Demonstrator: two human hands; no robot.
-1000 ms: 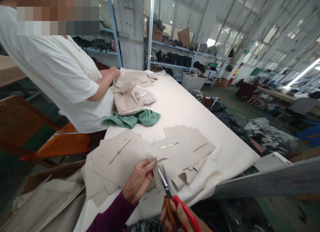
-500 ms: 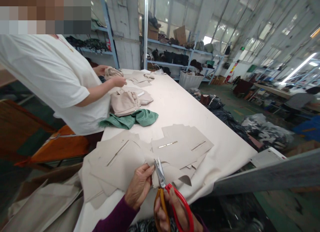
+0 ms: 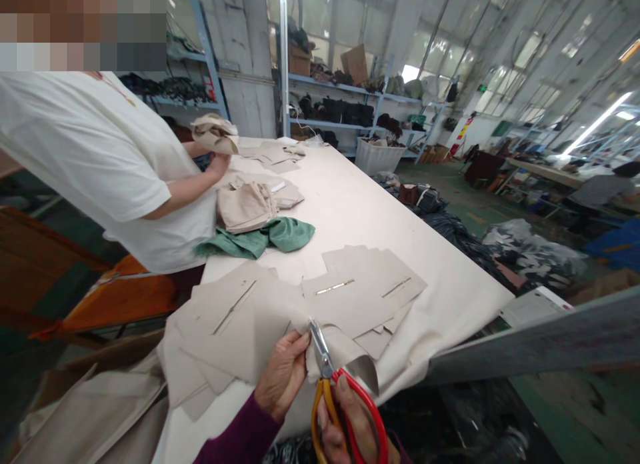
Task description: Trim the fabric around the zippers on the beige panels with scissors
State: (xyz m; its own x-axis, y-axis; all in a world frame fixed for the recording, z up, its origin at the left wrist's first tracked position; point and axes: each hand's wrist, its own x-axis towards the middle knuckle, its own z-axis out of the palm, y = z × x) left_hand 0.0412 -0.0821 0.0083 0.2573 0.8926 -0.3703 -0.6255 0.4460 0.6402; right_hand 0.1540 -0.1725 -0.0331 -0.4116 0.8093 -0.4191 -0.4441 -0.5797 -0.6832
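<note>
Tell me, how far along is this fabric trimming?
Looks done: beige pieces lie flat and spread on the table. In hand: the left hand pinches one beige piece while the right hand works scissors at its edge. Left: hard to tell; a stack sits under the left hand.

The person is wearing a dark purple knit sleeve (image 3: 235, 441) on the left arm; both hands are showing bare.
</note>
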